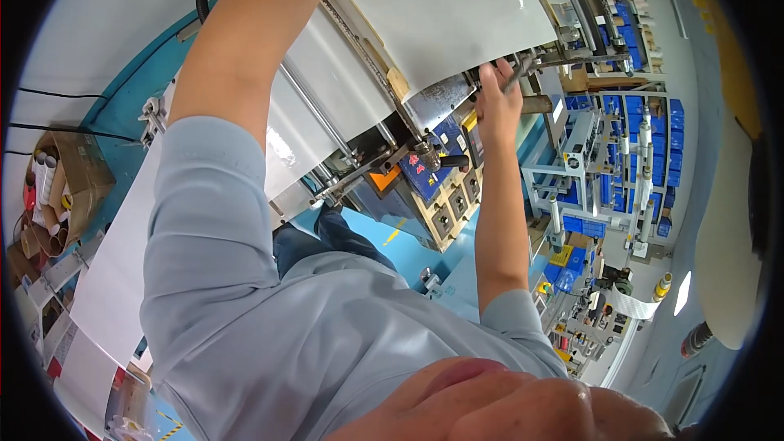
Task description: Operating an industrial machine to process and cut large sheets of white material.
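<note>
My right hand [500, 102] is at the edge of a roller machine, its fingers closed around a grey metal lever [516, 75]. Right beside it is the curved lower edge of a wide white glossy sheet [457, 16], which runs over the machine. My left arm [233, 49] reaches up across the sheet material and leaves the picture at the top, so the left hand is out of sight. Between the arms are steel rollers [314, 110], a chain-like strip [355, 37] and a dark knob [454, 162] on the frame.
Below the rollers stands a cabinet with square black controls [443, 220]. A long white sheet [122, 269] hangs at the left, near a cardboard box [94, 175] of rolls. Shelves with blue bins [674, 143] and a white metal rack [580, 143] stand to the right.
</note>
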`<state>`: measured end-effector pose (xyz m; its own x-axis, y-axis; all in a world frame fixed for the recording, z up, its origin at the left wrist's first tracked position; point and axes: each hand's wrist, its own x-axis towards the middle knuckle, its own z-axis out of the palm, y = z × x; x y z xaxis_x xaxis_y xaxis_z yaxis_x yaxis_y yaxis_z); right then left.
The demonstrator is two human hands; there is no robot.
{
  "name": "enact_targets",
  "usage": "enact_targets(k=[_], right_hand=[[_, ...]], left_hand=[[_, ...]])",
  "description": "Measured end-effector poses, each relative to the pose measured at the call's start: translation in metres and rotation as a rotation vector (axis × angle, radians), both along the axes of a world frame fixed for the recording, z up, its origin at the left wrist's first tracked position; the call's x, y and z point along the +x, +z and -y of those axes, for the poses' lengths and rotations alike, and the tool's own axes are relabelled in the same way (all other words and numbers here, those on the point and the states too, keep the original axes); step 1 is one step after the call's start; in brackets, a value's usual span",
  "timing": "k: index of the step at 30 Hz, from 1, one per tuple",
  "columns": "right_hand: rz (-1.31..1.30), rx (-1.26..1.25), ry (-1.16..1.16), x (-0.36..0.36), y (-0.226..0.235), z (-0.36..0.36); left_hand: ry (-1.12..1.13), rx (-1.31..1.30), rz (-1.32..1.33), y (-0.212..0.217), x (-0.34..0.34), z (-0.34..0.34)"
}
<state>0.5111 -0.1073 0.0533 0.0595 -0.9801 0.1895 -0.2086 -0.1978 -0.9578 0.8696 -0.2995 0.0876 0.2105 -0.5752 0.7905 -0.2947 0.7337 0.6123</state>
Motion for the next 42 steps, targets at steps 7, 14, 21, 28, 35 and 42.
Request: enact_targets(k=[7, 14, 21, 28, 35, 42], right_hand=[[0.014, 0.004, -0.083, 0.030, 0.005, 0.045], [-0.238, -0.353, -0.301, 0.008, 0.002, 0.019], [-0.747, -0.039, 0.205, 0.087, -0.014, 0.018], [-0.739, -0.091, 0.138, 0.073, -0.027, 0.022], [-0.774, -0.094, 0.008, 0.028, -0.021, 0.008], [-0.798, -0.084, 0.144, 0.050, -0.011, -0.011]], left_hand=[[-0.248, 0.512, 0.140, -0.076, 0.027, -0.028], [-0.019, 0.661, 0.204, -0.108, 0.037, -0.044], [-0.011, 0.671, 0.273, -0.116, 0.040, -0.049], [-0.074, 0.625, 0.160, -0.129, 0.036, -0.041], [-0.112, 0.500, -0.013, -0.121, 0.024, -0.024], [-0.108, 0.578, 0.060, -0.121, 0.032, -0.039]])
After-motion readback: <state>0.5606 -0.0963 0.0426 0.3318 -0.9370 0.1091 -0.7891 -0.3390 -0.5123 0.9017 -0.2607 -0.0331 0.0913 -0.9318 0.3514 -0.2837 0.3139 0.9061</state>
